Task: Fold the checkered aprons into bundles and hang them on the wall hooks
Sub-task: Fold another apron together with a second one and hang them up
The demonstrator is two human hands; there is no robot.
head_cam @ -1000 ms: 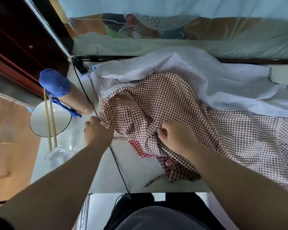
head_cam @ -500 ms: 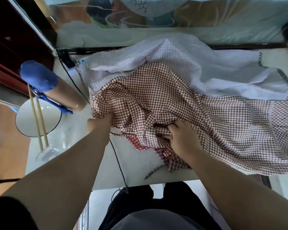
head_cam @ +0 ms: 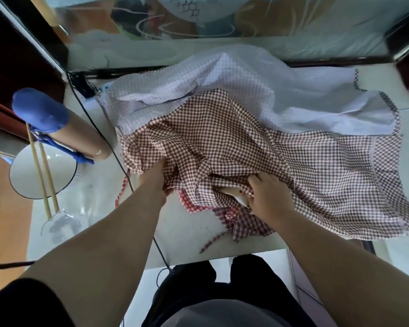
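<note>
Our right hand (head_cam: pixel 267 197) is gripping a bunched fold of the brown checkered apron (head_cam: pixel 246 147), fingers curled into the cloth near the front of the desk (head_cam: pixel 187 234). Our left hand (head_cam: pixel 154 177) is reaching in at the apron's left edge. Its fingers are lying hidden under the fabric, so we cannot tell whether they are holding anything.

The brown checkered apron is lying crumpled across the middle of the desk and spreading off to the right, where its hem is hanging past the desk's front edge. A red checkered apron (head_cam: pixel 191 205) is peeking out from beneath it between our hands, and one thin strap (head_cam: pixel 211 241) is trailing toward the desk's front edge. Behind the brown one, a pale checkered apron (head_cam: pixel 257 83) is lying heaped at the back of the desk, partly covered by it.

A black cable (head_cam: pixel 104 138) is running along the desk just left of the aprons. Further left, a tan cylinder (head_cam: pixel 85 138) with a blue cap (head_cam: pixel 39 109) is lying beside a round white dish (head_cam: pixel 26 175), two wooden sticks (head_cam: pixel 41 175) are crossing over the dish, and a clear glass (head_cam: pixel 59 224) is sitting nearer to us.
</note>
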